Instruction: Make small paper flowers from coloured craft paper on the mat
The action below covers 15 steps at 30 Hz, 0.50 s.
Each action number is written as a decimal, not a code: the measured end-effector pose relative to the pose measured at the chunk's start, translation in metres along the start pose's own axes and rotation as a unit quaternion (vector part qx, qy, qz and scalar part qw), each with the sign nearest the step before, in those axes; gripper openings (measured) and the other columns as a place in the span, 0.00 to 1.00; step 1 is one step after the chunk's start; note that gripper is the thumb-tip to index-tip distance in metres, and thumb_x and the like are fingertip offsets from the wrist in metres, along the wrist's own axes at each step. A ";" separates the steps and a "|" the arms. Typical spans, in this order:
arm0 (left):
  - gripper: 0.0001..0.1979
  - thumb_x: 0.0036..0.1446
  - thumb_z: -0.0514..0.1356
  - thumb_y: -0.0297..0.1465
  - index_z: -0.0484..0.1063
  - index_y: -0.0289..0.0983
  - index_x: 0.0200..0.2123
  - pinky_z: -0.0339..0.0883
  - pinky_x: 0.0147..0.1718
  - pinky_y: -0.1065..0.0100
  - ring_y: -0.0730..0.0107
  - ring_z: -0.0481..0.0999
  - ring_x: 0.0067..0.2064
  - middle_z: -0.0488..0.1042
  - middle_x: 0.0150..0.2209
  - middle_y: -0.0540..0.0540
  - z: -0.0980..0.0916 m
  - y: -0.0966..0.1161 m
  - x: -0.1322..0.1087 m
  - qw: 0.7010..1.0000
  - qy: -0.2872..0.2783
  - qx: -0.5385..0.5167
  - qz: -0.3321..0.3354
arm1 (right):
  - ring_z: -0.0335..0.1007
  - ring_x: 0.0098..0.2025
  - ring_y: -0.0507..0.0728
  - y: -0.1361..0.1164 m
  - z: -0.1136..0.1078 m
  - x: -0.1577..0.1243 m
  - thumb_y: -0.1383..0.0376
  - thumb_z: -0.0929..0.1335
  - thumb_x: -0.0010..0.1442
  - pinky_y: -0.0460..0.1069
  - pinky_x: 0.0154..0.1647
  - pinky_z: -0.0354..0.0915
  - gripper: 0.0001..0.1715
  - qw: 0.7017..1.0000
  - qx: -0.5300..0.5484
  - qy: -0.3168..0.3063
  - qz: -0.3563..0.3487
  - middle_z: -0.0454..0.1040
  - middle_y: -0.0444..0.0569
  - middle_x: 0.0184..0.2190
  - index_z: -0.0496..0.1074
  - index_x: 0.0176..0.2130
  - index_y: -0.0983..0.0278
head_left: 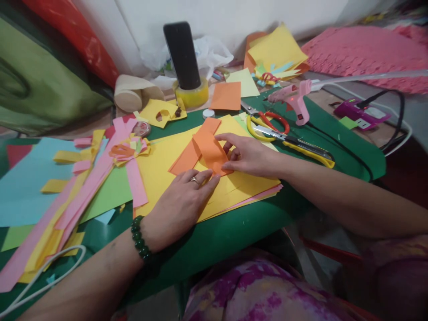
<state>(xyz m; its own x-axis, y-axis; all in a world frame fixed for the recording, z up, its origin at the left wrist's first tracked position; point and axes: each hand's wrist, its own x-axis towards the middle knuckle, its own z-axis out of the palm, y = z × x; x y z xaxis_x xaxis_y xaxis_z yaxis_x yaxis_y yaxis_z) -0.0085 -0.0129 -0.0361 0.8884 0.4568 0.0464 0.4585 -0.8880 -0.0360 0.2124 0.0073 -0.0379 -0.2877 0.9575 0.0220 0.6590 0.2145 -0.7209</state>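
Note:
An orange paper strip [210,149] bends upward in a curve over a stack of yellow paper sheets [247,187]. My right hand [247,154] has it between thumb and fingers at its right side, the index finger reaching over the top. At the near end of the strip, the fingertips and thumb of my left hand [187,196] close on its lower edge. Under and behind this strip lie other flat orange strips [183,159], set at a slant. My left wrist wears a dark green bead bracelet [139,237].
Right of the stack lie scissors [282,122], a box cutter [296,145] and a pink glue gun [297,100]. A phone [183,53] stands in a yellow tape roll [192,96]. Pink and yellow paper strips [83,196] and a white cable [43,272] are at left.

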 end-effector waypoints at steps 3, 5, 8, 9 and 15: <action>0.21 0.63 0.47 0.21 0.63 0.31 0.58 0.65 0.48 0.55 0.56 0.71 0.49 0.70 0.54 0.34 0.002 0.000 -0.001 1.000 0.004 0.005 0.002 | 0.70 0.27 0.50 -0.003 -0.001 0.000 0.68 0.72 0.50 0.49 0.31 0.71 0.40 1.000 -0.001 -0.006 0.001 0.73 0.50 0.40 0.60 0.60 0.65; 0.21 0.63 0.46 0.21 0.63 0.30 0.58 0.64 0.49 0.55 0.55 0.71 0.49 0.69 0.54 0.33 0.002 0.000 0.000 1.000 0.010 0.014 0.007 | 0.69 0.26 0.50 -0.003 0.000 -0.001 0.69 0.72 0.50 0.49 0.31 0.71 0.40 1.000 -0.001 -0.005 -0.002 0.72 0.51 0.42 0.59 0.61 0.65; 0.20 0.63 0.47 0.21 0.65 0.29 0.56 0.63 0.50 0.54 0.52 0.68 0.53 0.68 0.55 0.32 0.000 0.002 0.001 0.999 0.023 0.031 0.007 | 0.69 0.27 0.50 0.000 0.004 -0.002 0.69 0.71 0.51 0.50 0.33 0.71 0.41 1.000 -0.013 0.007 -0.015 0.70 0.55 0.47 0.58 0.61 0.66; 0.20 0.62 0.47 0.21 0.66 0.29 0.56 0.63 0.50 0.54 0.52 0.68 0.54 0.69 0.55 0.32 0.000 0.003 0.001 0.999 0.026 0.033 0.005 | 0.69 0.28 0.51 0.002 0.006 -0.003 0.70 0.71 0.51 0.51 0.34 0.71 0.41 0.999 -0.024 0.015 -0.024 0.70 0.55 0.48 0.57 0.62 0.65; 0.18 0.63 0.49 0.22 0.66 0.31 0.55 0.63 0.48 0.57 0.55 0.69 0.51 0.72 0.52 0.37 -0.002 0.007 0.004 0.999 0.018 0.041 0.004 | 0.70 0.37 0.55 0.005 0.005 -0.016 0.69 0.66 0.58 0.52 0.36 0.69 0.25 0.964 -0.198 0.083 -0.154 0.65 0.59 0.53 0.64 0.56 0.66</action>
<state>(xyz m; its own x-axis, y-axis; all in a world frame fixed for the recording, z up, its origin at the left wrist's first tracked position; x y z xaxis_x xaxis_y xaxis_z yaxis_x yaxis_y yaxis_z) -0.0021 -0.0173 -0.0338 0.8910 0.4468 0.0807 0.4536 -0.8833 -0.1180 0.2173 -0.0078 -0.0455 -0.4181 0.8471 0.3280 0.7832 0.5191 -0.3422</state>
